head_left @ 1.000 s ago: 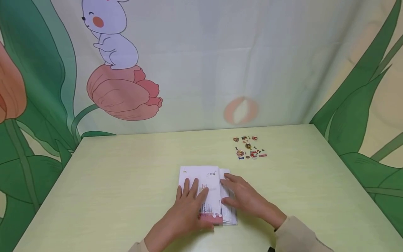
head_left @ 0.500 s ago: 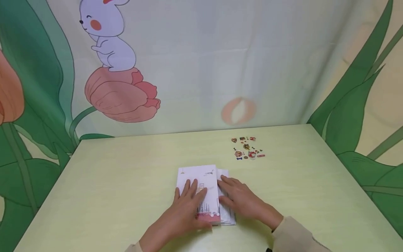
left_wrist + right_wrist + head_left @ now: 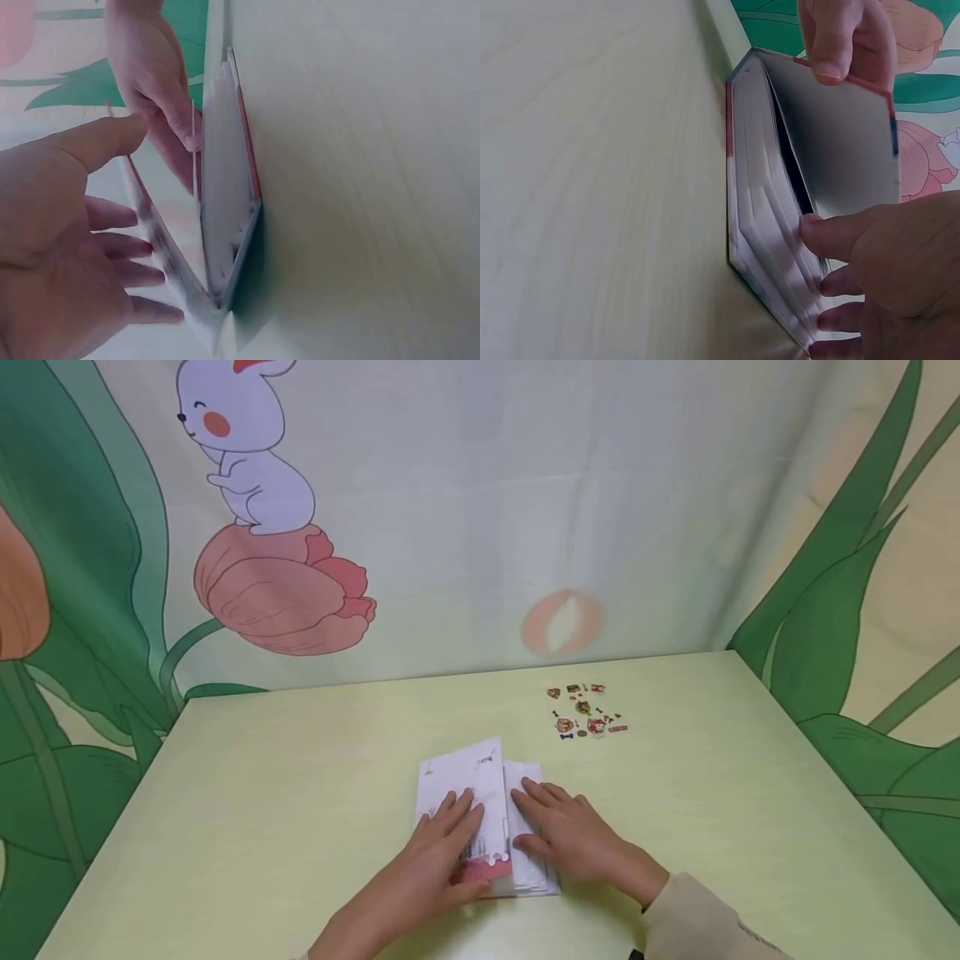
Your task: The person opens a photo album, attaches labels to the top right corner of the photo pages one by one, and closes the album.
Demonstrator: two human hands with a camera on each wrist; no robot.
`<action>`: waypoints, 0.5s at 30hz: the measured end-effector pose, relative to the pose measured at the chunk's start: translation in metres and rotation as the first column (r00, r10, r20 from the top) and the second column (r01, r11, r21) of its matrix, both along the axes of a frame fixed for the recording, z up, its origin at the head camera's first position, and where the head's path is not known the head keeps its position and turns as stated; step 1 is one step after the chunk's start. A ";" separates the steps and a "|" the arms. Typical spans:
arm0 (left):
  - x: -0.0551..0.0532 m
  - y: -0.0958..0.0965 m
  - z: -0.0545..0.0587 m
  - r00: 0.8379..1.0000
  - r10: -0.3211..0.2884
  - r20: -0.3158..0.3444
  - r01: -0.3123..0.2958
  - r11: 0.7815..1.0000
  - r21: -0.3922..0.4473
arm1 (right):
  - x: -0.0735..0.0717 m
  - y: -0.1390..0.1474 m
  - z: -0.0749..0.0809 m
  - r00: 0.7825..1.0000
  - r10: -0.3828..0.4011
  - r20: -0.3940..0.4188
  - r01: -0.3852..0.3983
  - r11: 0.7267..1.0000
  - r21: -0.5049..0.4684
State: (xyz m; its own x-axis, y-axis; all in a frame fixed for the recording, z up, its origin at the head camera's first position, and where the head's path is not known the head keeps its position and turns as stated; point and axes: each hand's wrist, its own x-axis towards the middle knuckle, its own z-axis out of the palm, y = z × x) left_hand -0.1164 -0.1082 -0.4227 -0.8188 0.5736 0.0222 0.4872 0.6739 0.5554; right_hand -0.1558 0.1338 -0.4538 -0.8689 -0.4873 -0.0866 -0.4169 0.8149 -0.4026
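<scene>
A hardcover notebook [image 3: 461,764] with a white front and a pink band along its bottom lies at the near middle of the table. Its front cover [image 3: 847,139] stands part-way up, tilted to the left, with a gap above the pages [image 3: 522,770]. My left hand [image 3: 431,864] holds that cover near its lower edge, fingers on the outside and thumb over the edge. My right hand [image 3: 573,831] rests on the white pages with its fingers extended. In the right wrist view its thumb touches the edge of the page block.
Small colourful cartoon stickers [image 3: 583,710] lie spread at the back right of the pale table [image 3: 262,810]. Behind the table's far edge hangs a curtain [image 3: 450,527] printed with a rabbit, flowers and leaves.
The notebook's cover has lifted on its right side and tilted to the left, with my left hand on it. More of the pages shows. My right hand stays at the pages.
</scene>
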 end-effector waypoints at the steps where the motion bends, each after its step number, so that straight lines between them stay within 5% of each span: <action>1: 0.001 -0.001 0.001 1.000 -0.009 -0.007 0.009 1.000 0.002 | 0.000 0.000 0.000 1.000 0.002 -0.002 -0.002 1.000 0.000; 7: 0.010 -0.003 0.009 0.999 0.008 -0.037 -0.008 1.000 0.003 | 0.001 0.000 0.001 1.000 0.003 -0.002 -0.003 1.000 0.009; 15: 0.017 -0.005 0.022 0.982 0.135 -0.130 -0.127 0.989 0.075 | 0.001 -0.001 0.003 1.000 -0.004 0.004 0.004 1.000 0.005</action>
